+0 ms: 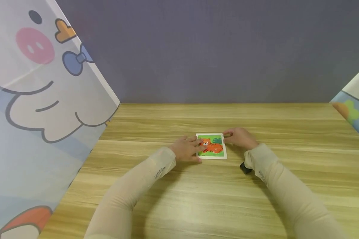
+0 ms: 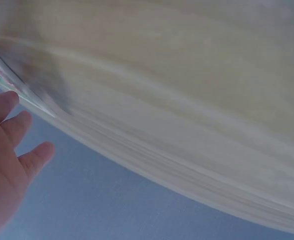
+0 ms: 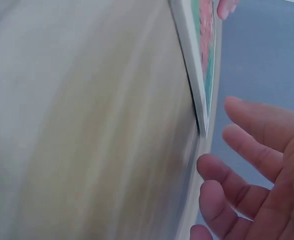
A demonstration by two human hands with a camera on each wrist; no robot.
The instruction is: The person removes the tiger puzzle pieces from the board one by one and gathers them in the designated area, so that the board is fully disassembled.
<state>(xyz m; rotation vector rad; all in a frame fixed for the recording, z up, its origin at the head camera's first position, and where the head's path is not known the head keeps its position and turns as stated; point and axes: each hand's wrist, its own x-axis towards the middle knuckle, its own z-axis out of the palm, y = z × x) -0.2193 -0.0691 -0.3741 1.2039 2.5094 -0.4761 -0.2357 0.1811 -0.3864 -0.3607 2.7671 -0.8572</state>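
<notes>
Hands, two, bare. Left hand point(image 1: 185, 150), one: fingers point(image 1: 198, 148) spread apart and straight, laid over the left part of the picture panel, thumb at its near edge. Right hand point(image 1: 240, 137), one: fingers point(image 3: 214, 197) bent and apart from one another, at the panel's right edge by the far corner; whether they touch that edge, cannot tell.

Picture panel point(image 1: 213, 148), one: square, white-bordered, flat on the desk point(image 1: 203, 199), between the left fingers and the right fingers. On its green ground, one orange tiger point(image 1: 216, 148) with dark stripes, its face just beside the left fingertips; one leafy teal plant point(image 1: 217, 140), near the right fingers.

Sleeves, two, pale beige: left sleeve point(image 1: 146, 172) and right sleeve point(image 1: 287, 189), each behind its own fingers, each with dark lettering near the cuff.

Black object point(image 1: 246, 168), one: small, against the right cuff, nearer the wearer than the right fingers; kind cannot be told.

Desk, one: light wood grain, under both sets of fingers. Grey wall point(image 1: 203, 49), one: beyond all fingers. Printed panels, two: left printed panel point(image 1: 24, 132), well left of the left fingers, bearing one pink snout point(image 1: 35, 45) and one blue bow point(image 1: 77, 59); right printed panel point(image 1: 357, 106), well right of the right fingers.
</notes>
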